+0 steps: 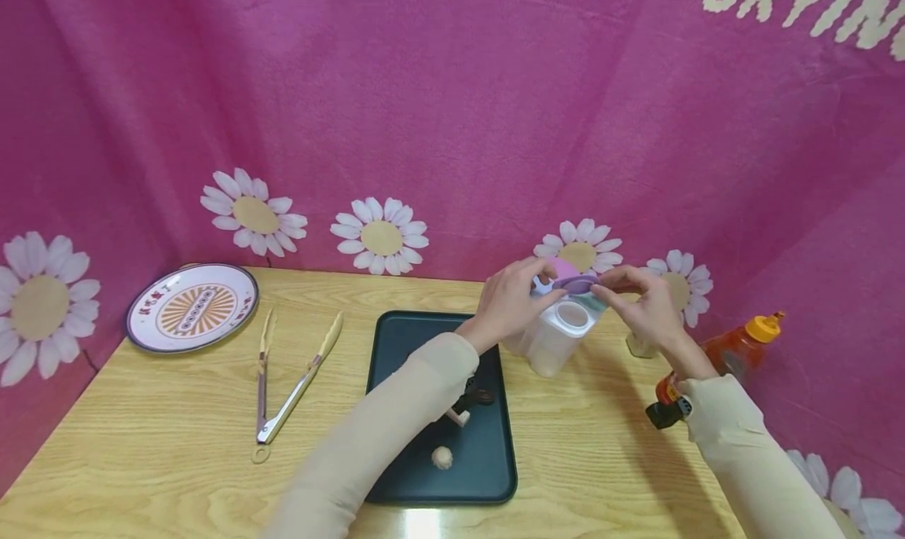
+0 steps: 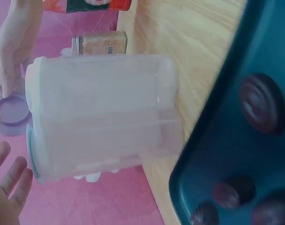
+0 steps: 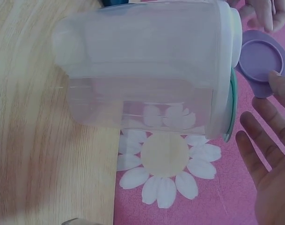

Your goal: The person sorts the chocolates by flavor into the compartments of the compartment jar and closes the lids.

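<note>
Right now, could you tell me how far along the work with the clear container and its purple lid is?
Done: the purple lid looks lifted off the clear container, whose round top opening shows. In hand: the left hand and right hand both pinch the lid just above it. Left: the tongs lie untouched on the table, and a pale ball sits on the dark tray.

Wooden table [image 1: 177, 413]: 1 plate [image 1: 192, 307], 1 tongs [image 1: 293, 386], dark tray [image 1: 495, 476], clear container [image 1: 558, 339], sauce bottle [image 1: 735, 350], spice jar [image 2: 99, 43].
</note>
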`<state>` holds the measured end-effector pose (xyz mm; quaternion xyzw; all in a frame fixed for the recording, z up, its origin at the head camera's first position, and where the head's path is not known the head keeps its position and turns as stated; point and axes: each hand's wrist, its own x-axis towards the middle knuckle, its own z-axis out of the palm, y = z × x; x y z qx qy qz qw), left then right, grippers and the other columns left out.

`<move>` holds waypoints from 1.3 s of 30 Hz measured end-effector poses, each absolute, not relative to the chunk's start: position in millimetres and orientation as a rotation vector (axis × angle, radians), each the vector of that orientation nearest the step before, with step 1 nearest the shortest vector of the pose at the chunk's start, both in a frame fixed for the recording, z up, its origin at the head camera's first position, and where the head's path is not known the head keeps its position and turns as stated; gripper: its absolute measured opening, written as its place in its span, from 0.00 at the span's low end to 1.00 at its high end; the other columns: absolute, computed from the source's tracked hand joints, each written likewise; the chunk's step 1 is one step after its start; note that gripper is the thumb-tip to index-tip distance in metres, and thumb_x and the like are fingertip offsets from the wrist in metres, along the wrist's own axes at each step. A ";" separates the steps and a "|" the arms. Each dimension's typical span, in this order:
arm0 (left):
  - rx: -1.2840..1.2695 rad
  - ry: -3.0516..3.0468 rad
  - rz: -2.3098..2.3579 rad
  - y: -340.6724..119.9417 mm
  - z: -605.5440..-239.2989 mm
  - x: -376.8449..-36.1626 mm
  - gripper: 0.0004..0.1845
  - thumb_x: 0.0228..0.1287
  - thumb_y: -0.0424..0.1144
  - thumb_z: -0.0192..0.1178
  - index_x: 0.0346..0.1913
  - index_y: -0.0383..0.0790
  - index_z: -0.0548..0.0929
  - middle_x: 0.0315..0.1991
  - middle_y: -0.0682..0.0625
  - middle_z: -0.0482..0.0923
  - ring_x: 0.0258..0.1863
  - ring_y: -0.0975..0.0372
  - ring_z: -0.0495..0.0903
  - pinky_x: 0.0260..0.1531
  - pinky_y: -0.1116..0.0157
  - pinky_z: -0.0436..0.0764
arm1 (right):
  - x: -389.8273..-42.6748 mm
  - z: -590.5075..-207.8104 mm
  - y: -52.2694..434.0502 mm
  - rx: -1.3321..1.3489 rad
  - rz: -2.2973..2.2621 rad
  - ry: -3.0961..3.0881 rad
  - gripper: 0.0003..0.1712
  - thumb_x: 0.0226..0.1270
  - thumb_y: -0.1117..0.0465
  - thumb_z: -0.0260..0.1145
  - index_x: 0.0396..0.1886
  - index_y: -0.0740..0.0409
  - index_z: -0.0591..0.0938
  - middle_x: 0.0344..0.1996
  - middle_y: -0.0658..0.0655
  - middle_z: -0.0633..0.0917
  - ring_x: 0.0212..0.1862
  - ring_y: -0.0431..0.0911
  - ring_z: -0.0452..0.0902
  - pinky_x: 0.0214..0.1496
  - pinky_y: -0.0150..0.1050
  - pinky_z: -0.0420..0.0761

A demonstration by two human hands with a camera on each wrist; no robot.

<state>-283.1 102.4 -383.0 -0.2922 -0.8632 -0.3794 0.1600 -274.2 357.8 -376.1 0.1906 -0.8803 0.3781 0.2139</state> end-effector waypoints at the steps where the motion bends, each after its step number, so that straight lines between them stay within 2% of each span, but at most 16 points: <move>1: -0.838 -2.468 -1.078 97.7 -383.7 -281.2 0.15 0.71 0.52 0.69 0.53 0.50 0.84 0.47 0.55 0.87 0.44 0.65 0.85 0.39 0.75 0.78 | -273.5 -375.9 357.6 0.517 1.052 -2.453 0.08 0.65 0.68 0.76 0.43 0.61 0.89 0.37 0.40 0.90 0.40 0.23 0.81 0.48 0.21 0.78; 8: -0.860 -2.485 -1.057 49.3 -395.0 -260.0 0.20 0.69 0.53 0.70 0.56 0.45 0.84 0.49 0.51 0.85 0.49 0.57 0.85 0.43 0.64 0.84 | -271.1 -373.1 356.2 0.526 1.046 -2.461 0.09 0.64 0.68 0.76 0.44 0.61 0.89 0.37 0.34 0.87 0.41 0.24 0.81 0.49 0.23 0.79; 13: -0.826 -2.532 -0.955 8.5 -409.9 -240.2 0.22 0.69 0.54 0.70 0.57 0.46 0.84 0.51 0.51 0.85 0.52 0.57 0.86 0.47 0.59 0.87 | -271.3 -373.2 357.6 0.536 1.039 -2.449 0.09 0.63 0.69 0.77 0.43 0.62 0.89 0.37 0.34 0.86 0.40 0.23 0.80 0.48 0.22 0.79; 18: -0.761 -2.560 -0.832 -31.9 -426.6 -221.2 0.22 0.66 0.55 0.72 0.55 0.45 0.86 0.49 0.51 0.86 0.50 0.57 0.85 0.45 0.58 0.87 | -272.3 -373.9 359.4 0.531 1.039 -2.440 0.09 0.63 0.70 0.77 0.43 0.61 0.89 0.37 0.34 0.87 0.40 0.22 0.81 0.48 0.22 0.79; 26: -0.606 -2.658 -0.685 -96.4 -439.6 -195.5 0.26 0.64 0.57 0.72 0.56 0.43 0.85 0.51 0.48 0.86 0.51 0.55 0.84 0.49 0.54 0.87 | -271.7 -375.8 359.3 0.548 1.027 -2.420 0.08 0.63 0.70 0.76 0.42 0.61 0.90 0.37 0.55 0.92 0.39 0.22 0.81 0.47 0.21 0.79; 30: -0.510 -2.693 -0.641 -131.1 -446.8 -181.7 0.27 0.65 0.57 0.72 0.56 0.40 0.85 0.51 0.46 0.86 0.50 0.54 0.83 0.48 0.52 0.86 | -271.7 -376.8 358.5 0.559 1.024 -2.418 0.09 0.63 0.70 0.76 0.42 0.60 0.90 0.38 0.55 0.92 0.39 0.22 0.81 0.47 0.20 0.79; 34: -0.447 -2.677 -0.564 -162.6 -452.8 -169.3 0.28 0.64 0.56 0.72 0.55 0.37 0.84 0.48 0.44 0.86 0.48 0.50 0.82 0.46 0.50 0.84 | -271.5 -376.7 358.2 0.555 1.022 -2.425 0.09 0.63 0.70 0.77 0.43 0.60 0.90 0.38 0.49 0.91 0.40 0.22 0.81 0.47 0.21 0.80; 39: -0.321 -2.681 -0.464 -193.7 -459.4 -157.0 0.35 0.62 0.58 0.72 0.57 0.30 0.81 0.49 0.36 0.83 0.50 0.43 0.82 0.48 0.42 0.81 | -270.3 -376.4 358.9 0.556 1.029 -2.426 0.09 0.63 0.70 0.77 0.43 0.60 0.90 0.38 0.46 0.91 0.39 0.22 0.81 0.47 0.20 0.79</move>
